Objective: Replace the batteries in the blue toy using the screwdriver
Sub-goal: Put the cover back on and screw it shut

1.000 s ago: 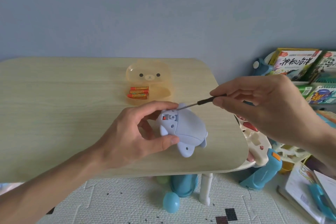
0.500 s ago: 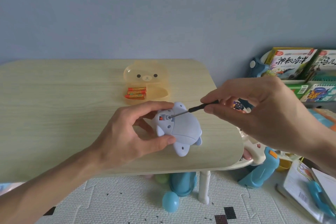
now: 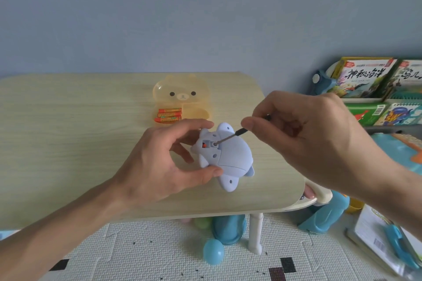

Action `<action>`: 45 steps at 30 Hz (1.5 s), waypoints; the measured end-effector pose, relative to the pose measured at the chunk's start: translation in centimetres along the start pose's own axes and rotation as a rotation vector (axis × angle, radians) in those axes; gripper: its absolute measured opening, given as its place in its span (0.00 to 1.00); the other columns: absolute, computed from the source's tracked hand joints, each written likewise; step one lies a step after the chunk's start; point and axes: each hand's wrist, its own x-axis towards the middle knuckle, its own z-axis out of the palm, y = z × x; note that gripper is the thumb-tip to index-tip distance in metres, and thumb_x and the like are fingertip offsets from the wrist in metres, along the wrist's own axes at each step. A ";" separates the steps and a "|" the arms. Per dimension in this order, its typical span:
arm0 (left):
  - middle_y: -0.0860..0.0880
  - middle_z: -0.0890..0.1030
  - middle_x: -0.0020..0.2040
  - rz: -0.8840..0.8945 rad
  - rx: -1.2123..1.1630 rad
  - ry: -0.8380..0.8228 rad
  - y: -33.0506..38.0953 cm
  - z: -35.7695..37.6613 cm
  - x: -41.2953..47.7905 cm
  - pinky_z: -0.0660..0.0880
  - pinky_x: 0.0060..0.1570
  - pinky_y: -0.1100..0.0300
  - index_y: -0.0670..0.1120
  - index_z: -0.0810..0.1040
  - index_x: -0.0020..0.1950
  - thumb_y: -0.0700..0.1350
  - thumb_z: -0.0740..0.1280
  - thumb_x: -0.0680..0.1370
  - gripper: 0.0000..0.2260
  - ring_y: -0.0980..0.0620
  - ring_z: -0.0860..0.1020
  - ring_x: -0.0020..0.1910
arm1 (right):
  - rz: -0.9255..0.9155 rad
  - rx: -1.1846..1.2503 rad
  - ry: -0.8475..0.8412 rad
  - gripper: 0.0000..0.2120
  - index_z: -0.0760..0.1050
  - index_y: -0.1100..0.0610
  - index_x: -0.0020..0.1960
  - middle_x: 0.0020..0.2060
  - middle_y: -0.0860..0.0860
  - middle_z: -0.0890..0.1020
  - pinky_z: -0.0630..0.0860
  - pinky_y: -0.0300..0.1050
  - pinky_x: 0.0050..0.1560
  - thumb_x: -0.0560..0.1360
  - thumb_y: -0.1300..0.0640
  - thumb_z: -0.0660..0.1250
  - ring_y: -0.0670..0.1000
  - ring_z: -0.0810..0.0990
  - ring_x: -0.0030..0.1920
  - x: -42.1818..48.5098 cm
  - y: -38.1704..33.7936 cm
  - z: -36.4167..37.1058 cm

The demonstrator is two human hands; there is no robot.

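The pale blue toy (image 3: 230, 157) lies belly-up on the wooden table (image 3: 68, 134), near its front right corner. My left hand (image 3: 159, 162) grips it between thumb and fingers from the left. My right hand (image 3: 306, 139) pinches a small black-handled screwdriver (image 3: 237, 133), whose metal tip sits in a screw hole on the toy's underside, beside a small orange part. Orange batteries (image 3: 169, 115) lie in the open yellow bear-shaped case (image 3: 196, 98) behind the toy.
Picture books (image 3: 365, 79) fill a rack at the right. Under and beside the table are teal toys (image 3: 319, 219), a blue egg shape (image 3: 213, 251) and a white table leg (image 3: 255, 230) on a foam mat. A booklet (image 3: 374, 232) lies at lower right.
My right hand has moved left and brought the screwdriver tip down from the toy's upper edge into the screw hole. My left hand keeps its grip on the toy.
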 end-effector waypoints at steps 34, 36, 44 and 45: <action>0.62 0.86 0.55 -0.001 -0.006 -0.013 0.4 0.1 0.1 0.84 0.45 0.57 0.55 0.81 0.66 0.56 0.81 0.66 0.29 0.56 0.86 0.53 | 0.047 0.078 -0.101 0.11 0.82 0.51 0.40 0.27 0.42 0.83 0.74 0.30 0.30 0.78 0.47 0.68 0.46 0.83 0.28 -0.1 -0.7 -1.2; 0.61 0.86 0.55 -0.003 -0.005 -0.011 0.4 0.2 0.1 0.84 0.45 0.56 0.55 0.81 0.65 0.57 0.81 0.66 0.29 0.56 0.86 0.52 | 0.061 0.070 -0.068 0.08 0.81 0.50 0.43 0.27 0.43 0.83 0.76 0.36 0.32 0.77 0.47 0.69 0.47 0.83 0.30 -0.2 -0.7 -1.0; 0.59 0.87 0.54 -0.038 -0.012 0.003 -0.1 0.1 0.2 0.84 0.45 0.57 0.53 0.82 0.65 0.55 0.83 0.65 0.29 0.54 0.86 0.52 | 0.096 0.206 -0.164 0.05 0.82 0.53 0.51 0.38 0.46 0.88 0.84 0.43 0.43 0.75 0.58 0.70 0.46 0.88 0.39 -0.4 -0.2 -1.5; 0.58 0.88 0.54 -0.042 -0.012 0.007 -0.1 0.1 0.3 0.84 0.45 0.57 0.53 0.82 0.65 0.55 0.83 0.65 0.29 0.53 0.87 0.52 | 0.093 0.199 -0.178 0.06 0.82 0.53 0.51 0.38 0.46 0.89 0.84 0.42 0.43 0.76 0.59 0.68 0.46 0.88 0.40 -0.5 -0.1 -1.6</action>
